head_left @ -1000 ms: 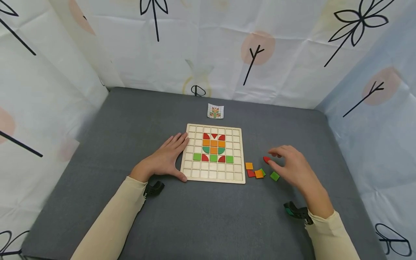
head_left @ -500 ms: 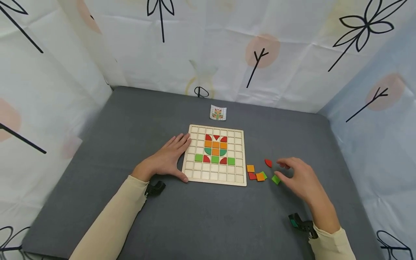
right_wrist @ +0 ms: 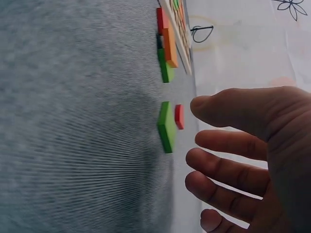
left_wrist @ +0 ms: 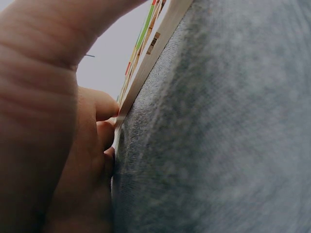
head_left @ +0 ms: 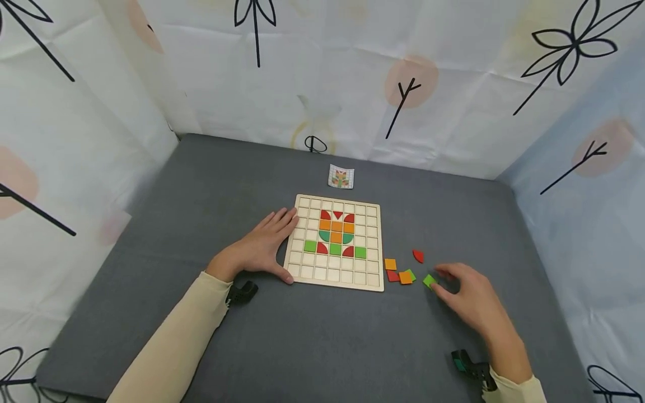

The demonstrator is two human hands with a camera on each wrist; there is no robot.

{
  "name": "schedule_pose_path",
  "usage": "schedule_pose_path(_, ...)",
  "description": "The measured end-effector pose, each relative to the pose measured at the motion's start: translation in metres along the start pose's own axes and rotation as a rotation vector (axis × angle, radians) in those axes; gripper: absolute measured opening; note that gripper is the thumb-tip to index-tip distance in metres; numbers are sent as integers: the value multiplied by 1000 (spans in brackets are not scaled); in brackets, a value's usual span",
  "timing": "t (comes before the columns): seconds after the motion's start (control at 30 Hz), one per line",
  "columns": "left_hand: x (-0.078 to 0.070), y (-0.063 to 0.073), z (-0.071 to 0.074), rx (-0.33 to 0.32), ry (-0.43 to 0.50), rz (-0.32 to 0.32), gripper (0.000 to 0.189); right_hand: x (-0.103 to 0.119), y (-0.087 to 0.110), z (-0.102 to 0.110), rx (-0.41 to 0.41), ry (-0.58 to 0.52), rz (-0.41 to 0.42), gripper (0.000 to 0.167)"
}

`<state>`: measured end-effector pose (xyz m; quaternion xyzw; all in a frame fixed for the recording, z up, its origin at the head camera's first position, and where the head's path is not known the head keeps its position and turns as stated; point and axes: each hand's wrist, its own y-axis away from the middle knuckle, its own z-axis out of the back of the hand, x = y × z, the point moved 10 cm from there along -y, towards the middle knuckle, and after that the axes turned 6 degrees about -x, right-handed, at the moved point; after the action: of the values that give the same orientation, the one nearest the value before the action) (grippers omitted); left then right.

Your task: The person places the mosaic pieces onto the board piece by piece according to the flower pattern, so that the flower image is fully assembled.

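A wooden grid board (head_left: pixel 307 272) lies on the grey table with a pattern of red, orange and green tiles in its cells. My left hand (head_left: pixel 262 243) rests against the board's left edge, thumb at the near corner and fingers spread. In the left wrist view the fingertips (left_wrist: pixel 108 104) touch the board's side. My right hand (head_left: pixel 468 294) hovers by a loose light green square tile (right_wrist: pixel 166 127), thumb and fingers apart with nothing between them. Beyond that tile lies a red quarter-round tile (head_left: pixel 418 256).
Beside the board's right edge lie an orange tile (head_left: pixel 390 264), a red square tile (head_left: pixel 393 276) and another orange tile (head_left: pixel 405 277) overlapping a green one (head_left: pixel 411 274). A small pattern card (head_left: pixel 341 176) lies behind the board. A patterned cloth (head_left: pixel 242 84) hangs around the table.
My right hand has let go of the red quarter-round tile and moved nearer to the loose green tile. The left hand stays at the board. The head view has shifted slightly.
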<state>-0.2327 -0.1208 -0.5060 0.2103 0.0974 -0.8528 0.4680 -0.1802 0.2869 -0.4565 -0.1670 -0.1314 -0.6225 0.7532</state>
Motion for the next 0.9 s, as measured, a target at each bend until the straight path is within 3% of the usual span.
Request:
schedule_pose_path(0.43,-1,0,-6,10,2,-5,152,-2,8,-16,33,6,-26,35)
schedule_pose_path(0.9,1,-1,-1,-2,-5,-14,152,-1,3,-15,-2,18,-27,32)
